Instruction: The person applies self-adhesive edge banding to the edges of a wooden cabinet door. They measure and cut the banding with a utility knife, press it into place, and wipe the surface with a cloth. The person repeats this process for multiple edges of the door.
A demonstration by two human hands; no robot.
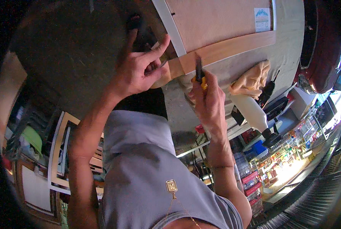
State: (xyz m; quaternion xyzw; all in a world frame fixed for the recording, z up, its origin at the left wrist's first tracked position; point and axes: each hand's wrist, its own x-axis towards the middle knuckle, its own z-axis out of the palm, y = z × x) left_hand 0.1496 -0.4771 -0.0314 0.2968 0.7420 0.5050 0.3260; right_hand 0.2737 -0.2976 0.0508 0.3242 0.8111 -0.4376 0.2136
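Head view: hands apart. Right hand point(210, 100) clamped on yellow-black knife point(199, 70), blade end over the wooden strip point(231, 47) along the near edge of a flat panel point(216, 19). Left hand point(136, 74) by the strip's left end, index finger extended, others curled; can't tell if gripping anything. Right of the right hand: white bottle point(252, 112), black cap on, contents not visible, crumpled tan cloth point(250, 81) beside it. Farther right: blue bin point(259, 148), contents unclear; red bins point(250, 178), too small to tell.

Black-and-yellow knife point(199, 68), tan strip point(227, 48).
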